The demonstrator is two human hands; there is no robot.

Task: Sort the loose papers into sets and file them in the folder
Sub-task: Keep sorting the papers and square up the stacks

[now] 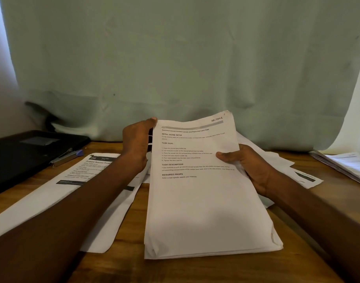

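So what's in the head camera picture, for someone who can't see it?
Two hands, left hand and right hand, hold a stack of papers marked "Section 1" over a wooden table. Loose sheets, a pen and a black folder lie nearby.

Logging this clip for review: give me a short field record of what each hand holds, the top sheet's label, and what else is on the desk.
left hand: grips the upper left edge of the paper stack
right hand: holds the stack's right edge, thumb on top
stack position: bottom edge resting on the wooden desk, top tilted up
top sheet label: handwritten "SECTION 1" in the upper right corner
folder: black folder closed at far left
pen: lying at the folder's edge
loose papers: sheets on the left, more behind the stack and at far right
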